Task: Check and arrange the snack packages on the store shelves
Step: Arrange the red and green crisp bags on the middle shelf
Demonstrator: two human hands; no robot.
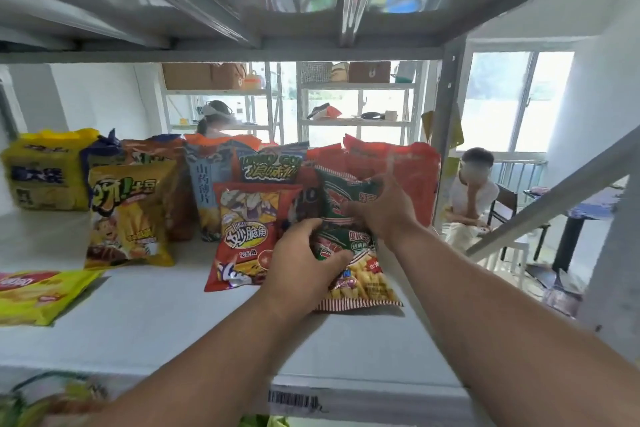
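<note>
A green and red snack bag (pixel 360 274) with yellow sticks printed on it stands near the right end of the white shelf (pixel 156 315). My left hand (pixel 304 260) grips its left side at mid-height. My right hand (pixel 381 208) grips a second green bag (pixel 341 192) just behind and above it. A red corn-snack bag (pixel 246 236) leans upright directly to their left, touching them. Behind stand red bags (pixel 408 170), a dark bag (pixel 270 163) and a blue bag (pixel 204 184).
A yellow potato-snack bag (pixel 128 215) stands left of centre, a big yellow pack (pixel 45 170) at the far left, and a flat yellow pack (pixel 38 295) lies at the front left. A steel post (pixel 443 114) bounds the shelf's right. Two people sit beyond the shelf.
</note>
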